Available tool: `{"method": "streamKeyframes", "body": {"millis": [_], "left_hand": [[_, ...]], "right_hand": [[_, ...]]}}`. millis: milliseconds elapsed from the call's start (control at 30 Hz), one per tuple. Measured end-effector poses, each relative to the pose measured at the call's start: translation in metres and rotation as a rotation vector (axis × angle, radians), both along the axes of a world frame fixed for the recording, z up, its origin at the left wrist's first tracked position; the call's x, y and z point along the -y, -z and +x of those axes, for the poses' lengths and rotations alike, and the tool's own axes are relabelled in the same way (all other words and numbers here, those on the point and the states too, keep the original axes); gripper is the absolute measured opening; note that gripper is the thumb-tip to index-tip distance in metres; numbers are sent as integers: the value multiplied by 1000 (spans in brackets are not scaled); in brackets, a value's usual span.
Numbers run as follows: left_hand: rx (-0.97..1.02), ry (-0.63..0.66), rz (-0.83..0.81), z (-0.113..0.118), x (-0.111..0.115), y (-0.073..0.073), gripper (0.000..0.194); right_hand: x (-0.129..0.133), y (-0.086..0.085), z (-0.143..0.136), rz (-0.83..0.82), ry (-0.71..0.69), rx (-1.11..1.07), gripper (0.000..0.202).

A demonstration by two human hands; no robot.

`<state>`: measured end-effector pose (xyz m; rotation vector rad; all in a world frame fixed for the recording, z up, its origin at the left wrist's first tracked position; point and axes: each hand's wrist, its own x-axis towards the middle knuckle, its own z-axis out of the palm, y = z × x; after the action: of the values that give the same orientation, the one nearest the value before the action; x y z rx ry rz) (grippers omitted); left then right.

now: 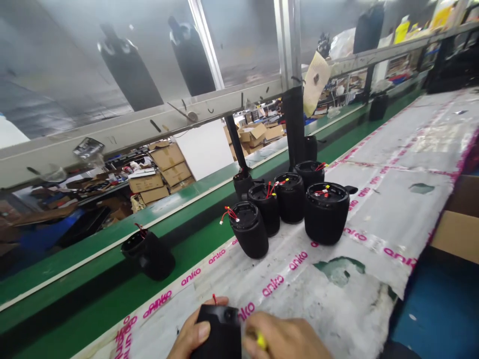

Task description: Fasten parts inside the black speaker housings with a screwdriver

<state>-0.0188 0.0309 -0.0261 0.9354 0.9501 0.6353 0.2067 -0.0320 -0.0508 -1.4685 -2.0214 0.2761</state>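
Note:
At the bottom edge my left hand (190, 335) wraps around a black speaker housing (219, 329) with a red wire at its top. My right hand (284, 338) presses against the housing's right side and pinches a small yellow piece (261, 341). Both hands are partly cut off by the frame. Farther up the bench stand several black cylindrical housings (325, 212) with red and yellow wires sticking out of their open tops, the nearest one (249, 228) tilted slightly.
The bench (392, 199) is covered in white plastic with pink "anko" tape. A green conveyor belt (93, 279) runs along the left, carrying one tipped black housing (149, 252). A cardboard box (458, 219) stands at the right. Cartons are stacked beyond the belt.

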Motion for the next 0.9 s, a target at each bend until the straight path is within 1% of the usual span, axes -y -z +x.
{"method": "streamKeyframes", "body": {"millis": [67, 133, 233, 300, 367, 433, 467, 567, 633, 700, 767, 833, 900], "left_hand": [[-12, 10, 19, -4, -2, 2, 75], [-16, 29, 16, -6, -1, 3, 75], [38, 48, 6, -6, 1, 1, 65], [81, 56, -7, -6, 3, 0, 60], [107, 61, -7, -5, 4, 2, 59], [125, 63, 10, -3, 4, 3, 60], [131, 64, 20, -1, 4, 5, 61], [113, 70, 36, 2, 2, 7, 65], [72, 77, 56, 3, 1, 7, 70], [9, 80, 114, 0, 1, 5, 75], [-86, 51, 206, -6, 5, 1, 73], [-317, 9, 375, -12, 14, -4, 73], [-647, 31, 548, -15, 23, -11, 83]], "right_hand": [[5, -8, 8, -21, 68, -229, 27], [6, -15, 13, -75, 73, -353, 32], [0, -22, 13, -156, -3, -400, 31], [-7, -25, 9, -151, -73, -446, 31], [-14, -26, 5, -161, -158, -509, 23], [-20, -27, 2, -225, -221, -567, 11], [-22, -27, 2, -264, -242, -581, 9], [-23, -27, 1, -350, -245, -587, 15], [-21, -26, 2, -437, -241, -628, 16], [-19, -24, 2, -538, -264, -683, 17], [-18, -24, 0, -553, -250, -676, 19], [-16, -27, -4, -497, -161, -591, 22], [-15, -36, -10, -449, -54, -480, 23]]}}
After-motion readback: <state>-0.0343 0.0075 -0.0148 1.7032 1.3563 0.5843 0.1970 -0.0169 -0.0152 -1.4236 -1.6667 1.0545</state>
